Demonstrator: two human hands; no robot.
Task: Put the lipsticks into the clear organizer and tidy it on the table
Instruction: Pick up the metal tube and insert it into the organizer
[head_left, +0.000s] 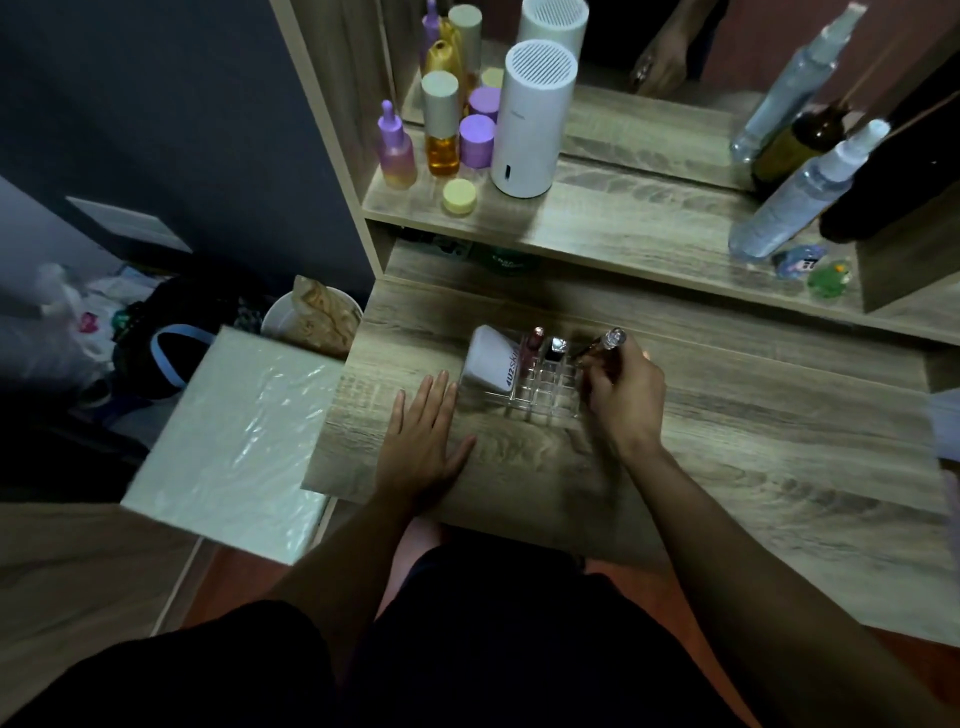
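Note:
A clear gridded organizer (540, 387) stands on the wooden table (727, 441). A white tube (491, 361) leans in its left side. A pink lipstick (534, 343) and a black one with a silver top (557, 349) stand in its back cells. My right hand (626, 400) is at the organizer's right edge, holding a slim lipstick with a clear cap (605, 344) tilted over the cells. My left hand (423, 444) lies flat on the table, fingers spread, just left of the organizer and touching nothing else.
On the raised shelf (597, 228) stand purple and amber bottles (441, 135), a yellow jar (459, 196), a white cylinder (530, 119), spray bottles (795, 192) and small figurines (828, 278). A mirror is behind. A white stool (234, 441) and a bin (311, 322) sit left of the table.

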